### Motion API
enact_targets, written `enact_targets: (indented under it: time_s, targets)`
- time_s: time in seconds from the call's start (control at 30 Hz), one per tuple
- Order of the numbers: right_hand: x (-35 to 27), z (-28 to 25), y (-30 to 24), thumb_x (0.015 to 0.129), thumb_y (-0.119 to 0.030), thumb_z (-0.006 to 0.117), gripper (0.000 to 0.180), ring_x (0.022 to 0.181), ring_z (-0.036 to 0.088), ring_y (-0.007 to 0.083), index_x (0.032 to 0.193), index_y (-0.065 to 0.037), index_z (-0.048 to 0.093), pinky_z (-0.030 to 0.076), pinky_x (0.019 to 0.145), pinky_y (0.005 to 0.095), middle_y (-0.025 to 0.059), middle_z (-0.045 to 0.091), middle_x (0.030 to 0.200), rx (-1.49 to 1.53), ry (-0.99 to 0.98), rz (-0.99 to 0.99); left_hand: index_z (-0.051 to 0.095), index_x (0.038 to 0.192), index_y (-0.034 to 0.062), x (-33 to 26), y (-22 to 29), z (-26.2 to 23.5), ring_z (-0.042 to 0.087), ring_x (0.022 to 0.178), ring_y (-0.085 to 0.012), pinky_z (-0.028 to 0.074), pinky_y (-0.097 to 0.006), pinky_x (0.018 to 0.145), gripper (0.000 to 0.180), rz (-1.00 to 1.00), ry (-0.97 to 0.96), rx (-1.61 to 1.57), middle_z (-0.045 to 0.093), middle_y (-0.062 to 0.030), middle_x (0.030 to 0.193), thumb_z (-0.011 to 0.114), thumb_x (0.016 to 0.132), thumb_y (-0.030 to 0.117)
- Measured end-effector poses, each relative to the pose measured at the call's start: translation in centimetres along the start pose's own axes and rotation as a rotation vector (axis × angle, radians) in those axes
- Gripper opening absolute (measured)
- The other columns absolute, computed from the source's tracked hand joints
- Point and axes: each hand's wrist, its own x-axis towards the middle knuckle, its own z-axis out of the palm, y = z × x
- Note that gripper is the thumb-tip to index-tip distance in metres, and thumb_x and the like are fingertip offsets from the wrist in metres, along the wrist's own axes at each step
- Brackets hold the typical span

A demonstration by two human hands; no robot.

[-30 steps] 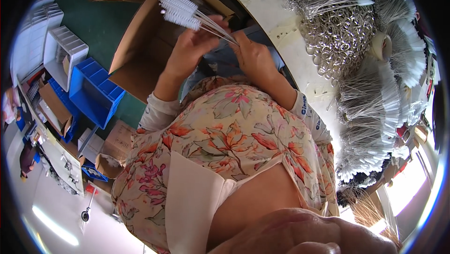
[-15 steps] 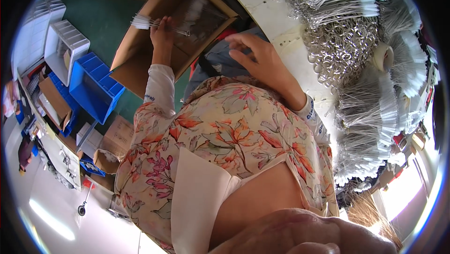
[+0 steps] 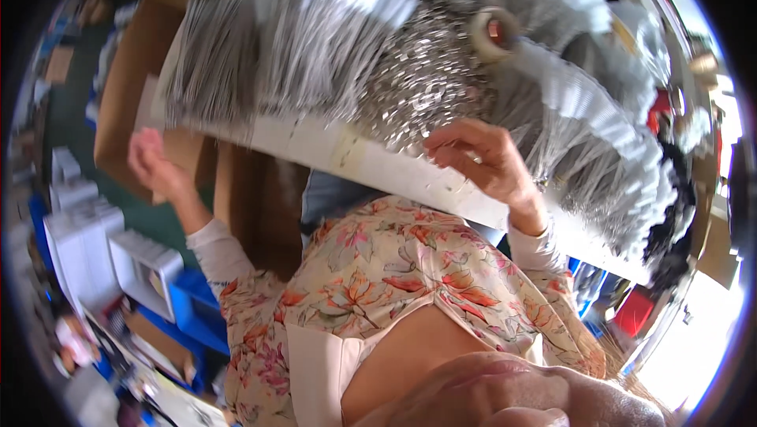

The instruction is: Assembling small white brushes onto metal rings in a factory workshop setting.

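Note:
My left hand [image 3: 162, 168] is raised beside the table's left end, over a cardboard box. It is smeared by motion, with loosely parted fingers and nothing visible in them. At the table's near edge, my right hand [image 3: 482, 160] reaches over a heap of shiny metal rings [image 3: 422, 72]. Its fingers are bent and apart from the thumb, and no held thing shows. Thin wire brushes with white bristle ends [image 3: 315, 41] lie in thick rows left of the rings. More such brushes [image 3: 583, 127] are spread to the right.
A roll of tape [image 3: 494, 33] stands among the brushes. The white table [image 3: 378, 167] crosses in front of me. An open cardboard box [image 3: 256, 198] sits below its near edge. Blue bins [image 3: 201, 309] and white crates [image 3: 146, 269] stand at the left.
The view has turned toward the table. My left hand has left the box and no longer holds the bunch of wire brushes. My right hand has moved over to the metal rings.

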Motion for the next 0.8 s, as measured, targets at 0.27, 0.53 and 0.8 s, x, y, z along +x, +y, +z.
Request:
enact_targets:
  time_s: [0.27,0.53,0.8]
  targets:
    - [-3.6,-15.2,-5.7,0.087,-0.009,0.059,0.016,0.073,0.063,0.011,0.1,-0.001,0.065,0.052,0.064,0.0242,0.0075,0.066,0.086,-0.585,0.421,-0.161,0.054,0.116,-0.0024,16.6,27.5,28.0,0.06,0.098,-0.0162,0.045,-0.027,0.086,0.031,0.364,-1.106,-0.218,0.063,-0.0107,0.105,0.052,0.092,0.017]
    - [-0.1,-30.1,-1.6,0.089,-0.022,0.056,0.019,0.064,0.061,0.0085,0.097,-0.009,0.068,0.051,0.06,0.0231,0.0014,0.066,0.077,-1.033,0.521,0.078,0.065,0.079,-0.0013,17.0,22.0,43.3,0.063,0.048,-0.0193,0.051,-0.031,0.049,0.027,0.214,-1.079,0.775,0.065,-0.011,0.063,0.064,0.079,0.025]
    - [10.3,-28.0,1.2,0.082,-0.027,0.065,0.027,0.051,0.06,0.0098,0.078,0.0,0.068,0.05,0.045,0.0204,0.0046,0.063,0.061,-0.489,0.554,0.502,0.065,0.088,0.0009,18.3,21.1,39.5,0.067,0.061,-0.0173,0.055,-0.029,0.049,0.018,-0.022,-1.074,0.546,0.068,-0.0085,0.077,0.061,0.08,0.016]
